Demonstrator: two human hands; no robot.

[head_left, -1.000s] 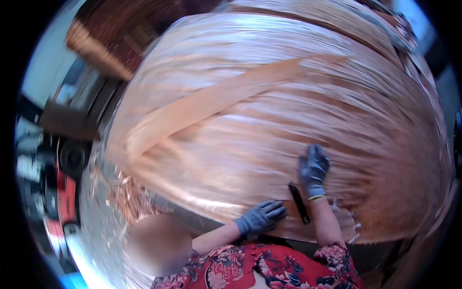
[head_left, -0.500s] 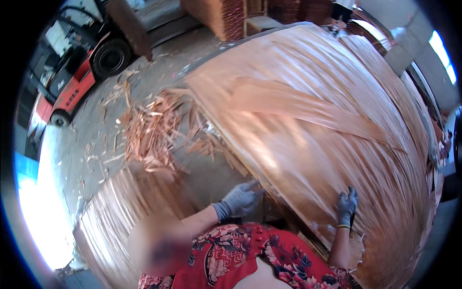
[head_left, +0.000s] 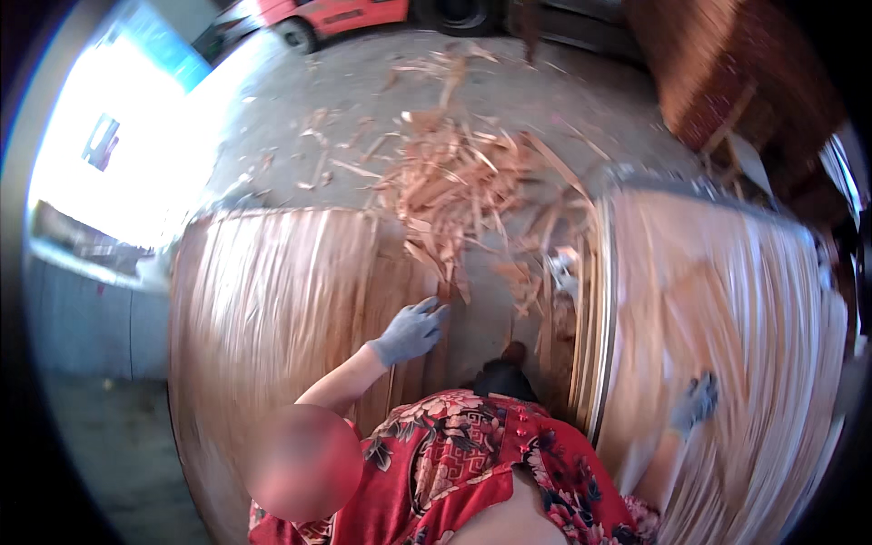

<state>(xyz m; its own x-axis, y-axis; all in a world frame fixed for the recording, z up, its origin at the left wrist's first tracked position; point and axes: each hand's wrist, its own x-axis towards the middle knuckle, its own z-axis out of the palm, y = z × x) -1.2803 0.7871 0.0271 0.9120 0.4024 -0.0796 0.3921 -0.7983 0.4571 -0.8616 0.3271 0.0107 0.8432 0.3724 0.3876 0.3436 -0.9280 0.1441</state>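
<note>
My left hand (head_left: pixel 409 331), in a grey glove, hangs by the inner edge of the left veneer stack (head_left: pixel 282 282). Its fingers are stretched out, pointing right, with nothing seen in them. On the right, my other gloved hand, my right hand (head_left: pixel 695 404), is over the top sheets of the right veneer stack (head_left: pixel 645 263), its slightly bent fingers apart. Blur hides whether it touches the sheet. Both stacks are thin, wavy, reddish-brown wood sheets, and I am between them.
Torn veneer strips (head_left: pixel 454 177) lie heaped on the concrete floor (head_left: pixel 300 118) ahead, in the gap between the stacks. Beyond stands a red forklift (head_left: pixel 350 14). A tall brown stack (head_left: pixel 699 73) rises at the far right. Bright light comes from an opening at the left.
My view has turned left, bringing the left stack more fully into sight. My left hand has swung away from the right stack's edge to the left stack. My right hand stays over the right stack.
</note>
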